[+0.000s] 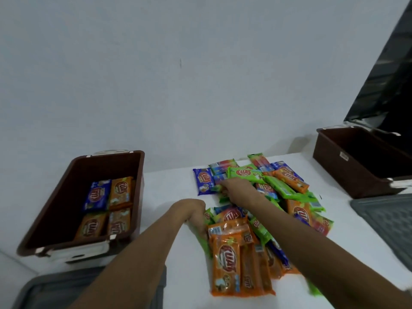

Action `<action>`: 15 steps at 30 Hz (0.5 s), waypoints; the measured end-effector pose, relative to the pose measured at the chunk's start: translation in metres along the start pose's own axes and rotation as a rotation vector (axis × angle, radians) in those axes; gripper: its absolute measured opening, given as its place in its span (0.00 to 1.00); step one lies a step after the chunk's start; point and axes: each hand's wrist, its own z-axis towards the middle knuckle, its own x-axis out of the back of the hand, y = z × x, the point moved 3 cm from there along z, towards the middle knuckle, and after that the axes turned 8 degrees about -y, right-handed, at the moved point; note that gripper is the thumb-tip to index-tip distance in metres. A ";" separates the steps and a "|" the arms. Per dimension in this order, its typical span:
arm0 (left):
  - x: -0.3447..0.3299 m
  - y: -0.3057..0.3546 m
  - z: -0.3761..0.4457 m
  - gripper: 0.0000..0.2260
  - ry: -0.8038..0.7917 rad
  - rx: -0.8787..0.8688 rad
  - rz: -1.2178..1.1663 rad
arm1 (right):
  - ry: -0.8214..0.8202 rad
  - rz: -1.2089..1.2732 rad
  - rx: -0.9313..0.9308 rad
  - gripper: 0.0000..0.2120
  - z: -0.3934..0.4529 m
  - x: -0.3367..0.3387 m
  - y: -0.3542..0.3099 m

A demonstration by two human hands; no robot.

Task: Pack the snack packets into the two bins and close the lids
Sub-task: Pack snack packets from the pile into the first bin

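While the left bin [66, 197] holds only four packets on its floor, I keep loading it before the far, open right bin [361, 161]. My left hand [196, 216] presses against the near edge of the packet pile [263, 208] on the table [178, 188]; I cannot tell its grip. My right hand [234, 189] reaches into the pile's middle, fingers curled down among packets, hold unclear. I judge it best to lift one flat packet and lay it beside the others. Both lids [55, 288] lie off.
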 end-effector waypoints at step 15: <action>0.070 -0.197 -0.238 0.12 0.605 0.165 -0.207 | 0.363 0.467 0.630 0.07 -0.010 0.117 -0.205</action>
